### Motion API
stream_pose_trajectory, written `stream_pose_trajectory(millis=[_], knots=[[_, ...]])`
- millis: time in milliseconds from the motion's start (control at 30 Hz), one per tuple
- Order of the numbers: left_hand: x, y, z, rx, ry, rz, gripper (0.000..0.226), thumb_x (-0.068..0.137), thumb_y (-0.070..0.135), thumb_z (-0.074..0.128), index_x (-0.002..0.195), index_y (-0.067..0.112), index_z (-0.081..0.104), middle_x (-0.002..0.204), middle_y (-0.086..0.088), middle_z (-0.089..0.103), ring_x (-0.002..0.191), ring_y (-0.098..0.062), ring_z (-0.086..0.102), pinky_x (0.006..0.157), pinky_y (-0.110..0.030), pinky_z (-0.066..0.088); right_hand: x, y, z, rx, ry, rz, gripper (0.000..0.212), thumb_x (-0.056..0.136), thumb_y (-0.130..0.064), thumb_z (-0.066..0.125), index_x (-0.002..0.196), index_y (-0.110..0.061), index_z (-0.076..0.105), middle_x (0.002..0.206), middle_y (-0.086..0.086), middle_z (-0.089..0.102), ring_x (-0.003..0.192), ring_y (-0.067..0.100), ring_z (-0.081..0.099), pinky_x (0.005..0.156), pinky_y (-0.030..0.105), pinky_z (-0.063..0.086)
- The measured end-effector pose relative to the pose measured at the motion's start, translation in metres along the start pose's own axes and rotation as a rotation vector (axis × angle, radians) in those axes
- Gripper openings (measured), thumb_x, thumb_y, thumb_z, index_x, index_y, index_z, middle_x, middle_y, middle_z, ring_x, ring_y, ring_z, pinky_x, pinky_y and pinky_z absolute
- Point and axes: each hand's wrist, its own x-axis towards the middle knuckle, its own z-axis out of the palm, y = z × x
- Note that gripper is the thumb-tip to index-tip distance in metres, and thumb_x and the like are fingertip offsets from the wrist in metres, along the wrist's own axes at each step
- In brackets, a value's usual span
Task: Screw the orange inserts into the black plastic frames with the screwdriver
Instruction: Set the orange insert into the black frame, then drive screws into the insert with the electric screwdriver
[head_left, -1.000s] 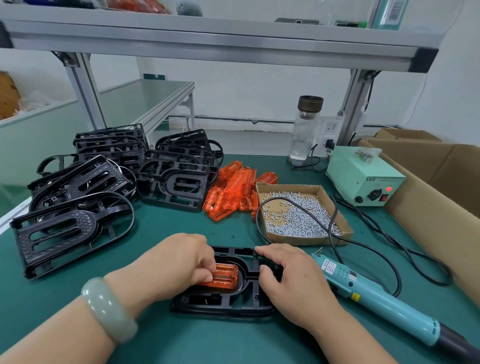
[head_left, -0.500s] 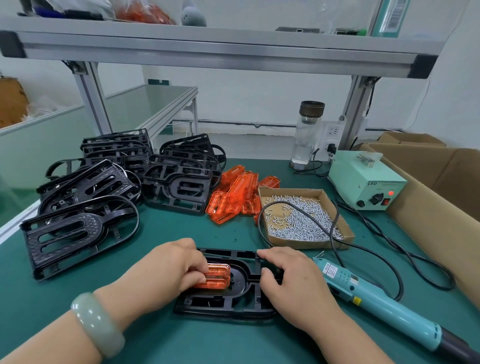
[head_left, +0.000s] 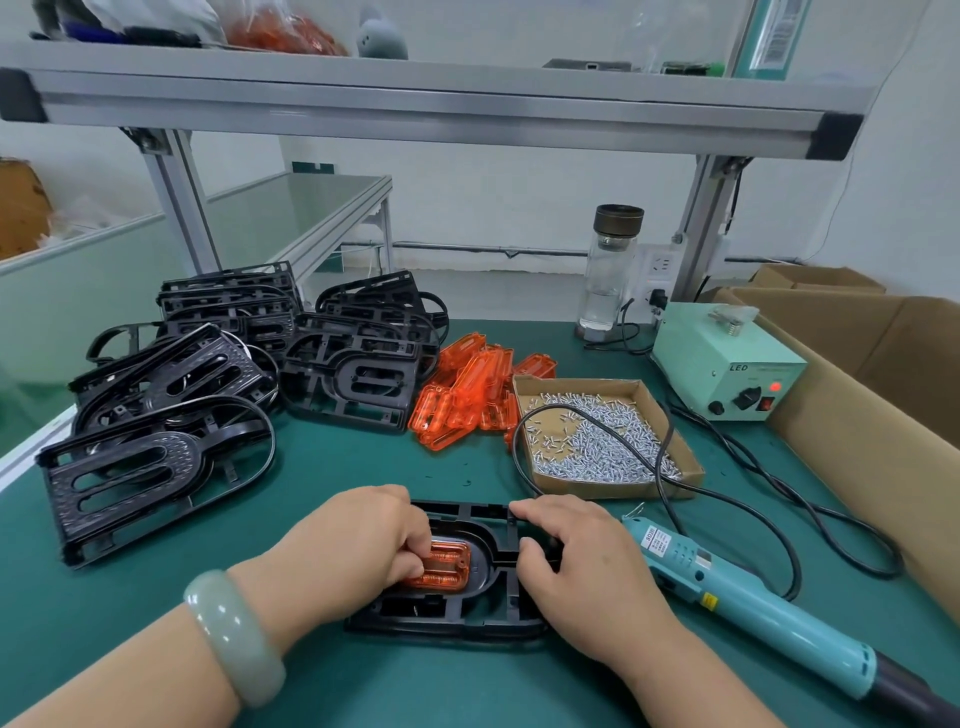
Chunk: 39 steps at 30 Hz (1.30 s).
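Note:
A black plastic frame (head_left: 467, 618) lies flat on the green mat in front of me. An orange insert (head_left: 447, 564) sits in its oval recess. My left hand (head_left: 353, 540) has its curled fingertips on the insert's left end, pinching it. My right hand (head_left: 576, 561) grips the frame's right side, thumb and fingers curled over its bars. The teal electric screwdriver (head_left: 737, 587) lies on the mat just right of my right hand, untouched.
Stacks of black frames (head_left: 171, 395) fill the left. Loose orange inserts (head_left: 472, 395) lie mid-table beside a cardboard tray of screws (head_left: 597, 441). The screwdriver's power box (head_left: 727, 364), its cable, a glass bottle (head_left: 608, 275) and a big cardboard box (head_left: 883, 405) stand right.
My left fingers have shifted slightly on the orange insert, seating it in the recess. The right hand stays on the frame. My head has tilted up a little.

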Motion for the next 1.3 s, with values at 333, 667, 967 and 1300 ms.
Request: stream_pose_trajectory(millis=[333, 667, 967, 1300], knots=[[-0.008, -0.009, 0.009, -0.2, 0.056, -0.06, 0.004, 0.084, 0.033, 0.067, 0.087, 0.036, 0.067, 0.087, 0.017, 0.05, 0.077, 0.002, 0.05, 0.067, -0.006, 0.034, -0.016, -0.002, -0.031, -0.117, 0.193, 0.041, 0.039, 0.085, -0.041, 0.066, 0.121, -0.025, 0.066, 0.112, -0.01, 0.06, 0.108, 0.016, 0.049, 0.09, 0.016, 0.026], [-0.009, -0.009, 0.009, -0.239, 0.069, -0.058, 0.005, 0.083, 0.031, 0.068, 0.085, 0.035, 0.068, 0.085, 0.016, 0.05, 0.077, 0.001, 0.052, 0.07, -0.01, 0.038, -0.061, 0.076, -0.115, -0.48, -0.138, 0.447, 0.08, 0.027, -0.089, 0.047, 0.095, -0.049, 0.032, 0.09, -0.024, 0.046, 0.094, -0.001, 0.05, 0.083, 0.023, 0.046], [-0.012, 0.002, 0.01, -0.225, 0.085, -0.05, 0.005, 0.085, 0.029, 0.065, 0.086, 0.034, 0.068, 0.087, 0.015, 0.049, 0.075, -0.001, 0.051, 0.066, -0.008, 0.035, -0.065, 0.087, -0.106, -0.573, -0.192, 0.365, 0.039, 0.074, -0.08, 0.049, 0.091, -0.046, 0.04, 0.09, -0.011, 0.056, 0.086, 0.0, 0.054, 0.072, 0.015, 0.043], [-0.012, 0.018, 0.015, -0.222, 0.101, -0.054, 0.005, 0.086, 0.033, 0.063, 0.088, 0.035, 0.068, 0.088, 0.016, 0.048, 0.076, 0.001, 0.049, 0.067, -0.007, 0.033, -0.039, 0.029, -0.11, 0.556, 0.102, 0.287, 0.047, 0.066, -0.074, 0.059, 0.08, -0.029, 0.064, 0.067, -0.001, 0.067, 0.046, 0.001, 0.052, 0.044, 0.013, 0.04]])
